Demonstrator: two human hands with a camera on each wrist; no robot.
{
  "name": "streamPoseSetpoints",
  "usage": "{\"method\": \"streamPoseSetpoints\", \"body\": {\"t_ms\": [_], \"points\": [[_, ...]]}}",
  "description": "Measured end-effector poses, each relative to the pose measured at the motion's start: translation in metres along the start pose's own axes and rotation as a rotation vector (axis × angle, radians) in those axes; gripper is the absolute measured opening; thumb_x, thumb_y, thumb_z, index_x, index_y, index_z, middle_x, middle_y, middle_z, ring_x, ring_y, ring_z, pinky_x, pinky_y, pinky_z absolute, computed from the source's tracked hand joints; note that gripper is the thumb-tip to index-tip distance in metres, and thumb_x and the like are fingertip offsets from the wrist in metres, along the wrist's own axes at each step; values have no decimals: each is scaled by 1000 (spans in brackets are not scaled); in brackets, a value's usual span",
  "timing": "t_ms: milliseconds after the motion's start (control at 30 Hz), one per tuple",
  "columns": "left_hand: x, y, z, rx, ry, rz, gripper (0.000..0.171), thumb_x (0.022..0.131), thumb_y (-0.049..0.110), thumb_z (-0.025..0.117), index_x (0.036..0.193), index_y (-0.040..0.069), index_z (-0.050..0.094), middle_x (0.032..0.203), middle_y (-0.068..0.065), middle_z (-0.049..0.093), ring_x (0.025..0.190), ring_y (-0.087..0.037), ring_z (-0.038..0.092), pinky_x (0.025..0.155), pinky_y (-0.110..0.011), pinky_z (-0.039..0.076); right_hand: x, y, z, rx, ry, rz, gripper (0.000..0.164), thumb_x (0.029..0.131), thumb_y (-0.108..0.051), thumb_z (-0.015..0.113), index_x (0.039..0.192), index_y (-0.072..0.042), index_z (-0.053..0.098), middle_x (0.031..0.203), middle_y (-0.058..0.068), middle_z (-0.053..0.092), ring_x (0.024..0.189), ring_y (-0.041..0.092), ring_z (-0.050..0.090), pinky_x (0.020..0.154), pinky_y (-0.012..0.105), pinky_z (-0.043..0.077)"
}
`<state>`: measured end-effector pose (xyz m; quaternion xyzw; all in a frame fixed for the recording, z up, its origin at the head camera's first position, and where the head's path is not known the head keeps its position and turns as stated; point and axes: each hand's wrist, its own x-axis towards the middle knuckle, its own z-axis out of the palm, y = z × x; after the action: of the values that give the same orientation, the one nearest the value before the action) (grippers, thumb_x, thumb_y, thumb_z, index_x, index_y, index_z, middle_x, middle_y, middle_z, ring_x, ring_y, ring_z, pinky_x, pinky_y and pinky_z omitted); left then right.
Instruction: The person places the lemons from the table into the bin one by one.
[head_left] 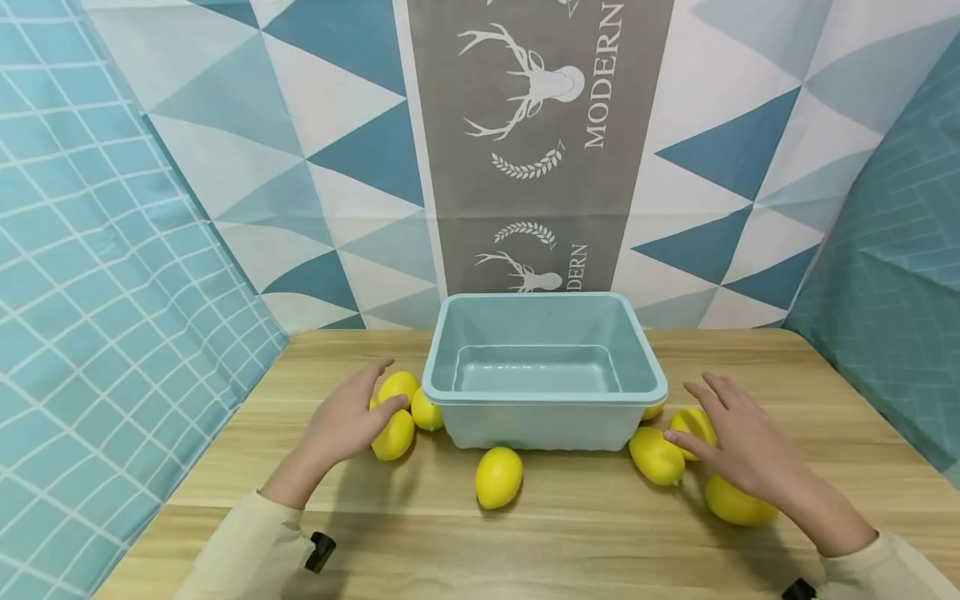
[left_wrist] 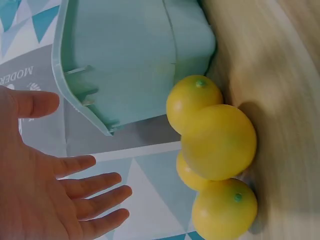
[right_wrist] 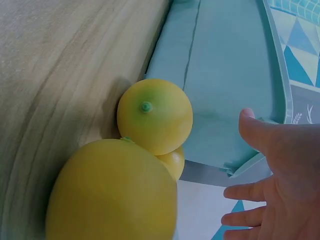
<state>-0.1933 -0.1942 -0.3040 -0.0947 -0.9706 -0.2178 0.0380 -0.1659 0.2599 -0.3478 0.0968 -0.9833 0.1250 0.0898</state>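
Observation:
A light blue plastic bin stands on the wooden table, its open top facing up. My left hand hovers above a cluster of lemons at the bin's left side, fingers spread and holding nothing. In the left wrist view that hand is apart from the lemons. On the other side, my right hand hangs over several lemons, fingers extended. The right wrist view shows this hand with nothing in it, beside the lemons. One single lemon lies in front of the bin.
Behind the bin rises a patterned cloth wall with deer heads and triangles. Tiled-pattern cloth hangs at the left, and a teal cloth at the right. The wooden tabletop extends in front of the bin.

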Motion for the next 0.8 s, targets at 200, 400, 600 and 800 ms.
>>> {"method": "streamPoseSetpoints", "body": {"t_ms": [200, 400, 600, 800], "points": [[9, 5, -7, -103, -59, -70, 62, 98, 43, 44, 146, 5, 34, 142, -23, 48, 128, -41, 50, 101, -57, 44, -1, -2, -4, 21, -11, -23, 82, 85, -56, 63, 139, 3, 44, 146, 33, 33, 130, 55, 32, 101, 72, 31], [16, 5, -16, -164, -64, -131, 58, 99, 41, 40, 143, 2, 38, 139, -25, 51, 127, -41, 50, 101, -56, 45, -1, -6, -6, 26, -46, -38, 81, 85, -59, 61, 138, 1, 46, 146, 32, 35, 130, 53, 35, 100, 70, 35], [25, 5, -20, -227, -85, -122, 56, 99, 40, 42, 140, 1, 41, 135, -25, 54, 114, -35, 61, 93, -48, 51, -4, -8, -6, 82, -81, -38, 79, 85, -59, 61, 136, -1, 48, 146, 31, 36, 130, 52, 36, 97, 70, 38], [32, 7, -21, -289, -115, -142, 52, 100, 37, 40, 138, 1, 44, 134, -22, 56, 112, -32, 61, 92, -44, 53, -4, -9, -7, 83, -89, -49, 79, 84, -60, 61, 136, -2, 49, 144, 31, 38, 129, 52, 38, 96, 69, 39]]}}
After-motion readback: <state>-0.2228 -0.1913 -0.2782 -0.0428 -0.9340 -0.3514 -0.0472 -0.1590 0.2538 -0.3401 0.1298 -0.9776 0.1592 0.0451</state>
